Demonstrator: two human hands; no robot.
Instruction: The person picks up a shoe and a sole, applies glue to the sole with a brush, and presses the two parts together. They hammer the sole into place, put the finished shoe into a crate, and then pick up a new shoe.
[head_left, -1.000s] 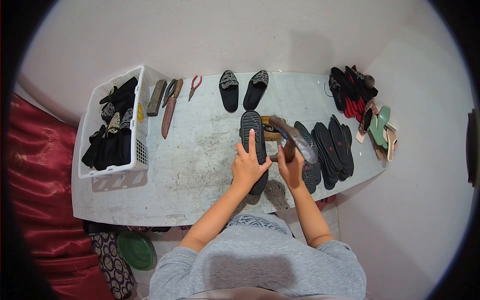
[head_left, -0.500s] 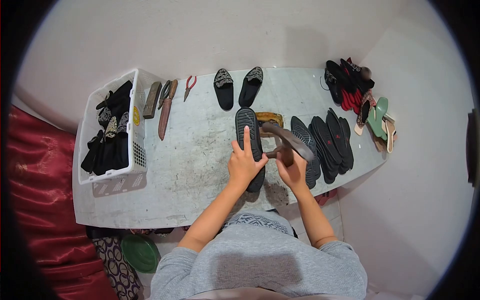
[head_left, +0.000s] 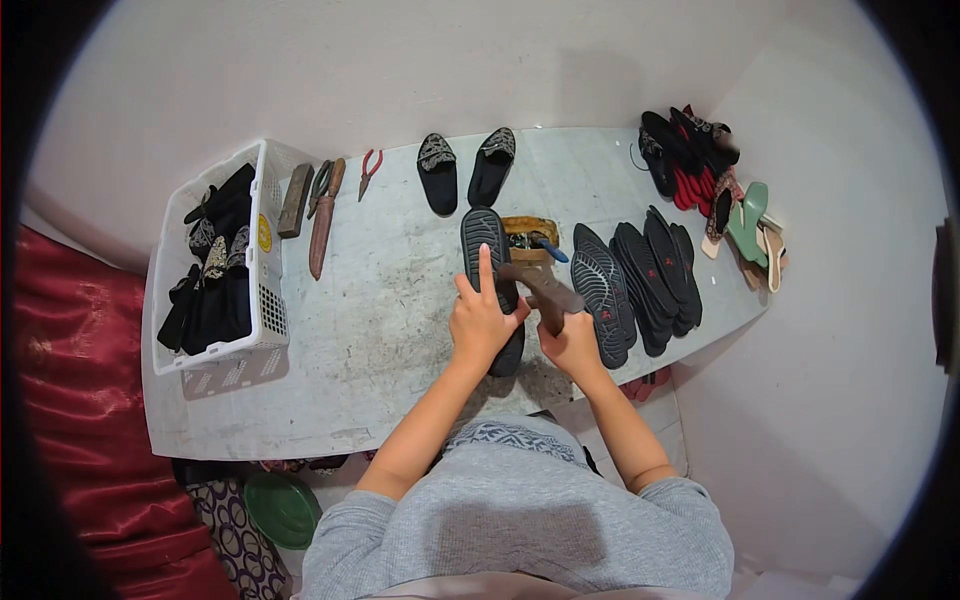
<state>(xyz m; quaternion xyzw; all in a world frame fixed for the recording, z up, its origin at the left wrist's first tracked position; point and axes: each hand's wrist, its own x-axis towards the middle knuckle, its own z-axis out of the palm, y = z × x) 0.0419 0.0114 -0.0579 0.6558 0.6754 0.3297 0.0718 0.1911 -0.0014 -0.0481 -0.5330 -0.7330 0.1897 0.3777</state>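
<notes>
A black shoe (head_left: pixel 482 232) lies with its ridged sole facing up. My left hand (head_left: pixel 478 325) holds it near the middle, index finger stretched along the sole and thumb at its right edge. In my right hand (head_left: pixel 572 350) is a hammer (head_left: pixel 548 288), gripped by the handle. Its brown metal head reaches over the right edge of the sole, close to my left thumb. Just behind is a small yellowish tray (head_left: pixel 520 225) of small pieces, with a blue-handled tool (head_left: pixel 550 248) in it.
Black soles (head_left: pixel 600 295) are stacked at right. Finished-looking slip-on shoes (head_left: pixel 437 180) stand at the back. Pliers (head_left: pixel 369 175), a knife (head_left: pixel 322 235), and a dark block (head_left: pixel 295 200) lie left, beside a white basket (head_left: pixel 270 290) of shoes. More shoes (head_left: pixel 690 150) pile at the back right.
The hammer in my right hand has swung left and down toward the sole, uncovering the blue-handled tool. My left hand keeps its hold on the shoe. The whole view has shifted slightly.
</notes>
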